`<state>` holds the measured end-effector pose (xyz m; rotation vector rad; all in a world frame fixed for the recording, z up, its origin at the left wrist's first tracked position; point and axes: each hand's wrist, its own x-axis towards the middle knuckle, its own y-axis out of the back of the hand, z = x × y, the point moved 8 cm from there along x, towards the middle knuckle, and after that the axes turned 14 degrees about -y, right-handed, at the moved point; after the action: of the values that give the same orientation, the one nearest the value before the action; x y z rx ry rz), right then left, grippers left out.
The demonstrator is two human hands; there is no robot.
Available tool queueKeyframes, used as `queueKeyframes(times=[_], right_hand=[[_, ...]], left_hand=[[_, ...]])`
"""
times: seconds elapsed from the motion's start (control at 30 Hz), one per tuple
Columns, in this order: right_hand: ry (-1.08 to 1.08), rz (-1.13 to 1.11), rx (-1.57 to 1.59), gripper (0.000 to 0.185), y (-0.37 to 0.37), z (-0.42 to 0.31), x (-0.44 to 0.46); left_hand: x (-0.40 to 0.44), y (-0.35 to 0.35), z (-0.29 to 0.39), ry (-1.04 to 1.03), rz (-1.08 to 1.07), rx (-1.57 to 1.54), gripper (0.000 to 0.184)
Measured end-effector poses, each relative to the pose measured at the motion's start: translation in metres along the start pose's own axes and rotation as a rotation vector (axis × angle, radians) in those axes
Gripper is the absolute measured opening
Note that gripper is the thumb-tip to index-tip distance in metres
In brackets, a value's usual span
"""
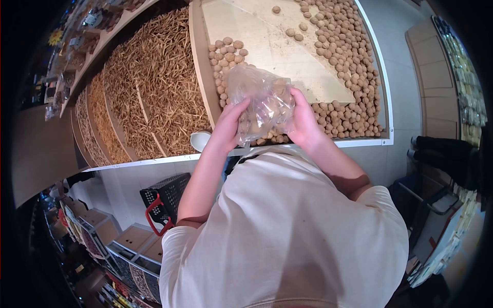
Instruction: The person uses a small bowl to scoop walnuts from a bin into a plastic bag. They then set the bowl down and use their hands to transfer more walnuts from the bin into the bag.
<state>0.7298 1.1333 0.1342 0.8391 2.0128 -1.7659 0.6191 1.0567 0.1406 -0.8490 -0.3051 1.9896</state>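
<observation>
Near bin rim (362,142) | left hand (229,123), right hand (304,120) gripping plastic bag (263,105) | bare board (251,31) beyond, walnuts (354,66) rightward

Fingers (240,108) partly hidden behind bag (264,110)

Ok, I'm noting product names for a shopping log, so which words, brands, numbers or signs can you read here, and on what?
None can be read.
Clear plastic bag: no lettering can be made out.
Packets on the right-hand shelf: too small and blurred.
Packages at upper left: too blurred.
Shopping basket: no readable mark.
</observation>
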Motion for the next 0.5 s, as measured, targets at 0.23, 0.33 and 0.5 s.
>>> queueKeyframes(times=[0.23,0.33,0.5], right_hand=[[-0.020,-0.004,0.016,0.043,0.030,0.027,0.012],[-0.041,0.019,0.022,0.044,0.045,0.034,0.013],[-0.107,0.023,0.117,0.045,0.076,0.046,0.017]], left_hand=[[-0.008,0.022,-0.023,-0.110,-0.019,0.195,0.044],[-0.006,0.018,-0.030,-0.116,-0.086,0.370,0.049],[-0.003,0.007,-0.040,-0.084,-0.089,0.515,0.054]])
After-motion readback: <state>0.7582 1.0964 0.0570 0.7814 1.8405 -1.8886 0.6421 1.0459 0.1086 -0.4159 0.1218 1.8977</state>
